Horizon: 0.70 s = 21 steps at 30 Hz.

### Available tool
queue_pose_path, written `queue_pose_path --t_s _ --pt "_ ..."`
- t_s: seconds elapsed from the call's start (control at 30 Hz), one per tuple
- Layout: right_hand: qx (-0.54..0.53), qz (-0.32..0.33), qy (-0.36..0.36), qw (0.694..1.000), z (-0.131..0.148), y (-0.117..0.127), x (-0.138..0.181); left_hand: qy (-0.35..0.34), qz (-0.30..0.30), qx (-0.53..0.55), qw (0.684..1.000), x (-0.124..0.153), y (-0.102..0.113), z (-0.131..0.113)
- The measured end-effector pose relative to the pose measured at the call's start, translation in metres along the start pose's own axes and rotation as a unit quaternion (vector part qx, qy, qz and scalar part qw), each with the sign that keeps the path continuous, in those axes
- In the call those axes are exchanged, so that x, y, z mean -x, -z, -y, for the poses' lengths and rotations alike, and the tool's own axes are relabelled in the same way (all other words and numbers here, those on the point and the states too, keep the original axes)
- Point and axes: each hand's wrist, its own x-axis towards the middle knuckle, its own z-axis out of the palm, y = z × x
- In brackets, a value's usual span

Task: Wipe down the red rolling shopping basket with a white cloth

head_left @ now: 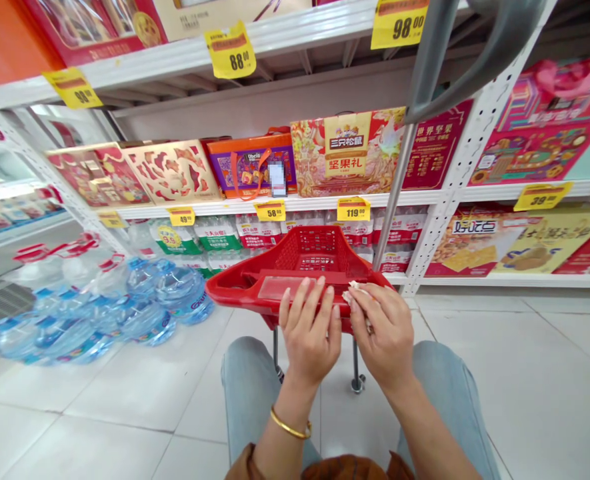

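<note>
In front of my knees stands a red plastic shopping cart (235,288), its handle end towards me. A clear panel (281,288) is set into the rim. My left hand (311,330) lies on that rim with its fingers stretched out. Closed round a crumpled white tissue (351,291), my right hand (382,327) presses at the rim's right part. Only bits of the tissue show between its fingers and thumb. Below the cart, a metal leg ends in a caster (357,383).
Shelves ahead hold gift boxes (347,153) with yellow price tags (353,209). Packs of bottled water (218,233) fill the bottom shelf. Large blue water jugs (149,293) stand on the floor at left. A grey handle on a metal pole (397,180) rises at right.
</note>
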Motion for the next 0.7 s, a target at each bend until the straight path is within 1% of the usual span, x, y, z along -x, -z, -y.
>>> queue_pose_path --t_s 0.07,0.13,0.2,0.3,0.4,0.53,0.7 --pt "0.003 0.002 0.004 1.0 0.002 -0.001 0.001 -0.01 0.016 0.04 0.999 -0.001 -0.005 -0.009" --pt "0.005 0.008 0.012 1.0 0.001 0.0 0.002 0.002 0.023 0.061 0.998 0.0 -0.009 -0.012" --pt "0.004 0.012 0.022 1.0 -0.001 0.0 0.003 0.006 0.028 0.063 0.998 0.002 -0.012 -0.011" --pt "-0.01 0.016 0.029 0.999 -0.007 0.002 0.002 -0.024 0.045 0.062 0.997 0.003 -0.012 -0.006" --pt "-0.021 0.012 0.019 1.0 -0.014 0.004 -0.001 -0.049 0.052 0.063 0.995 0.002 -0.01 -0.001" --pt "-0.033 0.0 0.002 0.999 -0.022 0.006 -0.004 -0.05 0.044 0.064 0.996 0.001 -0.009 0.0" --pt "-0.053 0.004 -0.03 0.998 -0.032 0.007 -0.006 -0.049 0.043 0.069 0.995 0.001 -0.009 0.0"
